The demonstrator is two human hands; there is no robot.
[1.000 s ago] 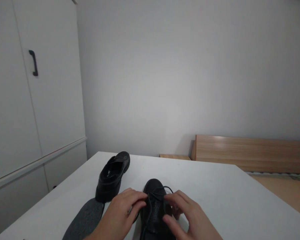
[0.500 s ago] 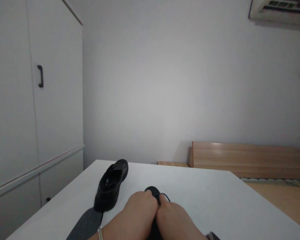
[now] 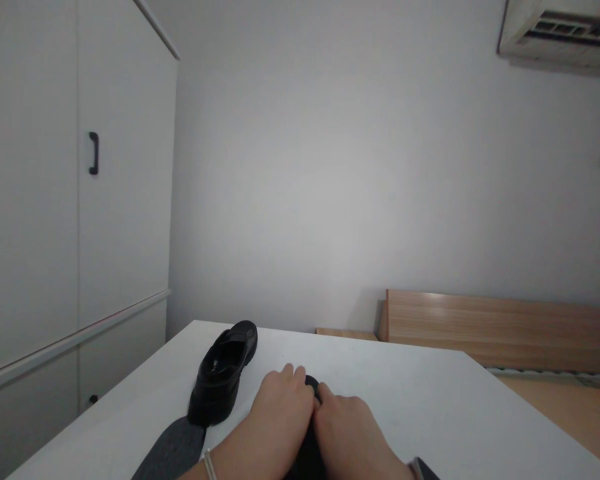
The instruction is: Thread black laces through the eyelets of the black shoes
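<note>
Side by side at the bottom middle, my left hand and my right hand close around a black shoe. Only its rounded tip and a dark strip between the hands show; the rest lies under them. Both sets of fingers are bent over it, and the fingertips are mostly hidden. To the left, a second black shoe rests on the white table, its toe pointing away and its opening up. By its heel lies a flat dark grey piece, like an insole, partly behind my left forearm.
A white cabinet with a black handle stands along the left. Past the table's far right edge is a wooden headboard against the wall. An air conditioner hangs at the upper right.
A thin black loop beside my right thumb no longer shows. My left fingers have shifted up slightly and cover more of the shoe's tip. The view has turned a little left.
</note>
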